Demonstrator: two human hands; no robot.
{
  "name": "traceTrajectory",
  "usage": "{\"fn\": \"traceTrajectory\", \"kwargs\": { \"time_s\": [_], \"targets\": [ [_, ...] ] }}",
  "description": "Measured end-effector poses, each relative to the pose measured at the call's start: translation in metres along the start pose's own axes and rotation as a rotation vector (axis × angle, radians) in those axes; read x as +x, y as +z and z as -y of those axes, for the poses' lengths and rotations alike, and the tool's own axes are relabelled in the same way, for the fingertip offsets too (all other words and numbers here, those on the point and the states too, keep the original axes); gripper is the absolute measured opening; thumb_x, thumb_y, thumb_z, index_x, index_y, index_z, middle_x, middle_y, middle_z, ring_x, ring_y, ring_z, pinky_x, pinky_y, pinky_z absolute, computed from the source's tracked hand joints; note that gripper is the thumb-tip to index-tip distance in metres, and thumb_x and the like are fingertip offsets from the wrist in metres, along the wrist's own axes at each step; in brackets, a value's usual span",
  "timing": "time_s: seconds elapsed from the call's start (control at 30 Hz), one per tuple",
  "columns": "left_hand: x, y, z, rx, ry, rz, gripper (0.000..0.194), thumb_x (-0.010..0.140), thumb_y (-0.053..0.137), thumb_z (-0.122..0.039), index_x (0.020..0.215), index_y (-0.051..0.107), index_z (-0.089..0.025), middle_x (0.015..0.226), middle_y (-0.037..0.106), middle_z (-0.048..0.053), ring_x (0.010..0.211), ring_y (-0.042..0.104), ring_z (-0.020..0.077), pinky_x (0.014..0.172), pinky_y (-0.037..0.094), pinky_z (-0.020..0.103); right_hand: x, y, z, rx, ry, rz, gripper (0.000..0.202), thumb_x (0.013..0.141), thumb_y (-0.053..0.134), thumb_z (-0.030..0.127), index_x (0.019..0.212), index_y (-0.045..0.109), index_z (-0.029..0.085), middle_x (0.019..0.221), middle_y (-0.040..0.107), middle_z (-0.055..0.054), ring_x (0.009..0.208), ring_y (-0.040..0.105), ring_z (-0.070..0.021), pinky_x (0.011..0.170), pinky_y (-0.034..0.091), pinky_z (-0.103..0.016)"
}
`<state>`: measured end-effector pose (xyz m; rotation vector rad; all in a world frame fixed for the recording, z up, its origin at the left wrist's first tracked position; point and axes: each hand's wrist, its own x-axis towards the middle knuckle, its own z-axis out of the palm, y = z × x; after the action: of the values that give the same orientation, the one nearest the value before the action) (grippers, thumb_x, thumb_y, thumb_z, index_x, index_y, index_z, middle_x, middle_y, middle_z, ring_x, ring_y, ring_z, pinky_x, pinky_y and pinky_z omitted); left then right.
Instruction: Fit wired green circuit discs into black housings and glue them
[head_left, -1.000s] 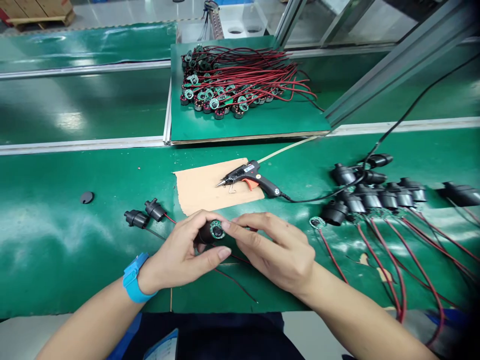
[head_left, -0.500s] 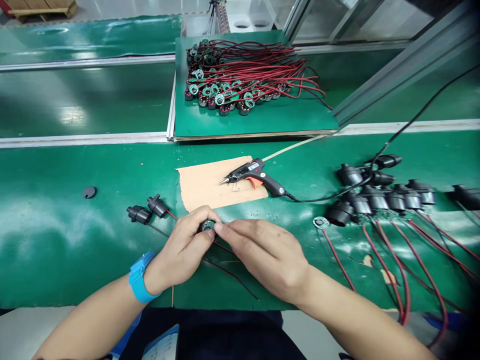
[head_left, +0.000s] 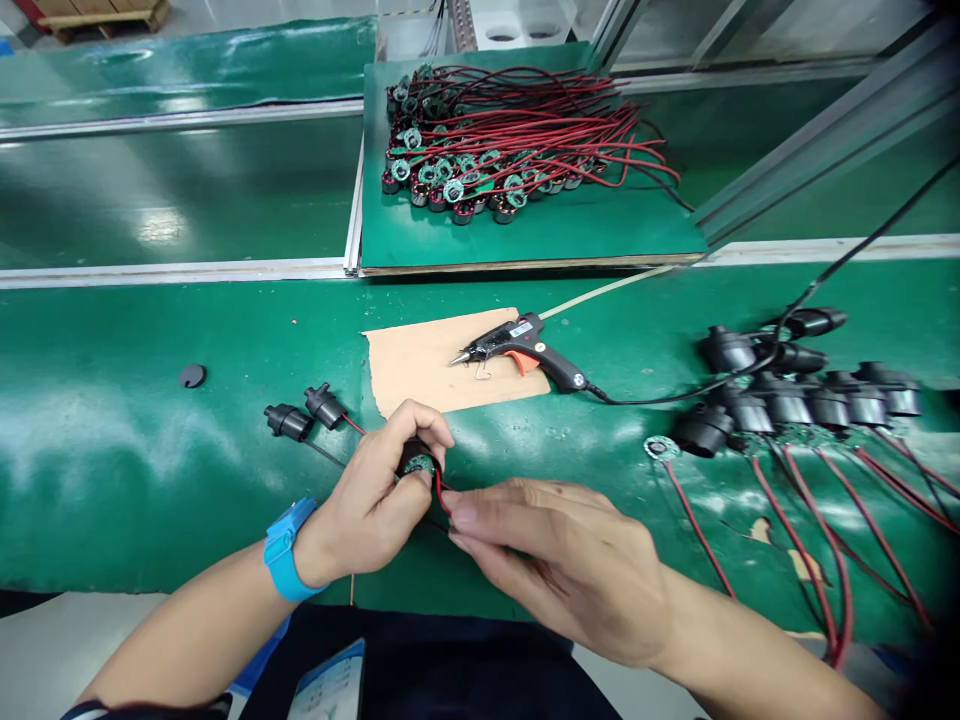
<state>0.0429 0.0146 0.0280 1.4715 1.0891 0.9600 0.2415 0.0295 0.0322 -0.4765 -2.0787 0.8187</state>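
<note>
My left hand [head_left: 382,490], with a blue band at the wrist, is wrapped round a black cylindrical housing [head_left: 415,456] whose open end shows a green circuit board. My right hand [head_left: 555,550] pinches the red wire [head_left: 440,492] that comes out of this housing, just to its right. Beyond my hands a black glue gun [head_left: 506,345] lies on a tan cardboard sheet [head_left: 405,365]. Two black housings [head_left: 324,405] with wires lie left of my left hand.
At the right lie several black housings [head_left: 787,400] with red wires and a loose round board [head_left: 661,448]. A raised green board [head_left: 525,245] at the back holds many wired parts. A black disc [head_left: 193,376] is at the left.
My right hand has moved from the edge of the housing down and right onto the red wire. The housing now shows more of its black side. The whole view has shifted slightly.
</note>
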Motion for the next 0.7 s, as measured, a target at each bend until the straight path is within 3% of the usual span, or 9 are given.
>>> {"fn": "traceTrajectory", "kwargs": {
  "time_s": [0.17, 0.27, 0.37, 0.47, 0.57, 0.7],
  "targets": [
    [0.000, -0.003, 0.001, 0.096, 0.037, 0.009, 0.035, 0.080, 0.039, -0.005, 0.112, 0.044, -0.021, 0.087, 0.053, -0.001, 0.075, 0.049, 0.0142, 0.068, 0.042, 0.029, 0.005, -0.020, -0.001, 0.008, 0.204, 0.116, 0.025, 0.093, 0.070, 0.025, 0.117, 0.063, 0.021, 0.093, 0.078, 0.000, 0.080, 0.076, -0.0102, 0.073, 0.060, -0.016],
    [0.007, -0.020, 0.001, 0.413, 0.104, 0.033, 0.029, 0.079, 0.043, -0.006, 0.103, 0.047, -0.020, 0.090, 0.055, 0.001, 0.080, 0.052, 0.0170, 0.072, 0.044, 0.032, 0.008, -0.033, -0.005, -0.056, 0.271, 0.131, 0.013, 0.097, 0.064, 0.028, 0.108, 0.066, 0.022, 0.089, 0.077, 0.001, 0.079, 0.074, -0.0087, 0.072, 0.058, -0.014],
    [0.016, -0.046, 0.004, 0.940, 0.080, 0.010, 0.014, 0.081, 0.043, -0.010, 0.089, 0.050, -0.020, 0.084, 0.056, 0.005, 0.080, 0.051, 0.0223, 0.075, 0.042, 0.038, 0.007, -0.035, -0.012, -0.147, 0.293, 0.071, 0.009, 0.097, 0.063, 0.023, 0.104, 0.067, 0.022, 0.087, 0.076, 0.003, 0.077, 0.073, -0.0069, 0.073, 0.055, -0.013],
    [0.021, -0.067, 0.009, 1.361, -0.024, -0.032, 0.011, 0.084, 0.044, -0.014, 0.087, 0.053, -0.020, 0.082, 0.058, 0.007, 0.080, 0.051, 0.0267, 0.073, 0.041, 0.042, 0.004, -0.036, -0.015, -0.196, 0.265, 0.041, 0.007, 0.095, 0.066, 0.020, 0.100, 0.068, 0.023, 0.085, 0.075, 0.004, 0.074, 0.072, -0.0066, 0.070, 0.054, -0.015],
    [0.020, -0.078, 0.014, 1.508, -0.048, -0.004, 0.011, 0.085, 0.047, -0.017, 0.089, 0.056, -0.020, 0.095, 0.066, 0.009, 0.091, 0.056, 0.0305, 0.077, 0.043, 0.045, 0.001, -0.049, -0.011, -0.301, 0.281, -0.033, 0.008, 0.094, 0.068, 0.021, 0.100, 0.069, 0.026, 0.088, 0.076, 0.005, 0.075, 0.071, -0.0084, 0.071, 0.054, -0.019],
    [0.013, -0.085, 0.027, 1.556, 0.084, -0.034, 0.016, 0.092, 0.046, -0.023, 0.095, 0.062, -0.019, 0.128, 0.065, 0.015, 0.119, 0.055, 0.0389, 0.095, 0.042, 0.056, -0.009, -0.090, -0.006, -0.639, 0.413, -0.292, 0.009, 0.093, 0.069, 0.028, 0.101, 0.072, 0.026, 0.087, 0.076, 0.002, 0.072, 0.070, -0.0136, 0.071, 0.054, -0.026]
  ]
}}
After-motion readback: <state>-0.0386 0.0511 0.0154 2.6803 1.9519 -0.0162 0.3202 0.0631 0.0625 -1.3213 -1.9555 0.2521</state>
